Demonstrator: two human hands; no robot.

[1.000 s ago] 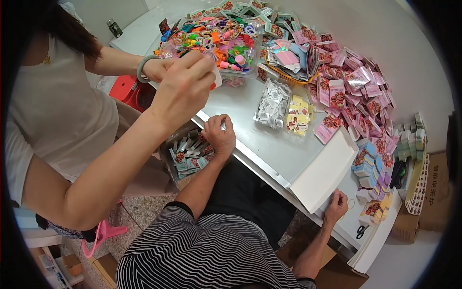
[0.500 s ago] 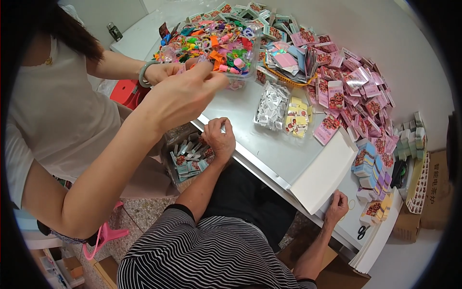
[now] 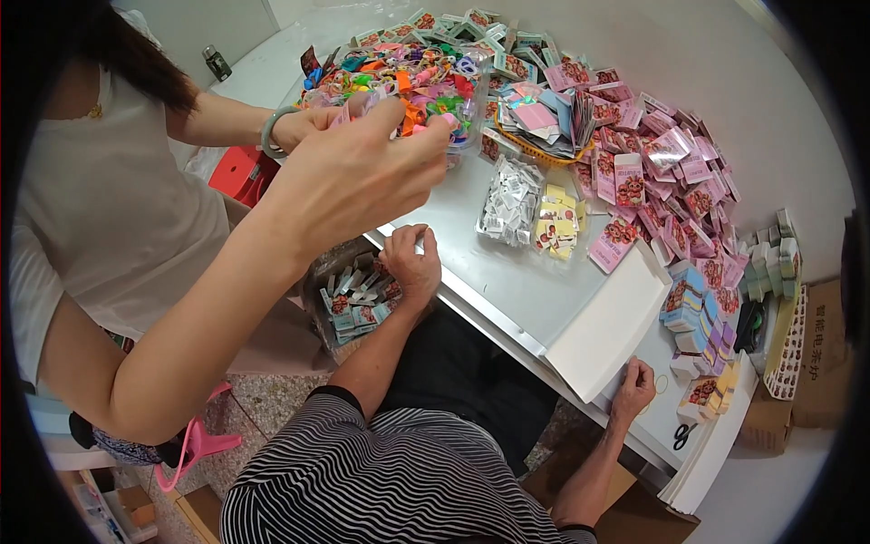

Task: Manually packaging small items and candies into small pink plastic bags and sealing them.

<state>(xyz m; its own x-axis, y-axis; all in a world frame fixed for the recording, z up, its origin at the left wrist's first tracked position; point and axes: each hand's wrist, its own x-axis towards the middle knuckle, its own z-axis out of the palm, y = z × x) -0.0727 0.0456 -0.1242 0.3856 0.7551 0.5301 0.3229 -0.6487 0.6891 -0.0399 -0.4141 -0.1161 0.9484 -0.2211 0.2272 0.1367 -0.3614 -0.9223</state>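
Note:
My left hand [image 3: 413,265] rests at the front edge of the table [image 3: 485,276], fingers loosely curled. A small gap shows between thumb and finger, with nothing visible in it. Below it stands a bin of small green and white boxes [image 3: 355,313]. My right hand [image 3: 633,388] lies at the same edge further right, its fingers bent inward. Whatever they may hold is hidden. Beside it are an open white tray or box lid [image 3: 609,334] and a thin rubber band [image 3: 661,384]. Black scissors [image 3: 681,437] lie a little nearer.
A co-worker's arm [image 3: 217,299] reaches across on the left, near a tub of colourful trinkets [image 3: 399,82]. Behind are heaped pink boxes [image 3: 671,195], a yellow basket of cards [image 3: 544,122], and bags of white packets [image 3: 512,199] and yellow cards [image 3: 559,222]. Banded card stacks [image 3: 693,313] stand right.
The co-worker's near hand has moved slightly right and down, its fingers more spread over the trinket tub. Both of my hands have stayed almost still.

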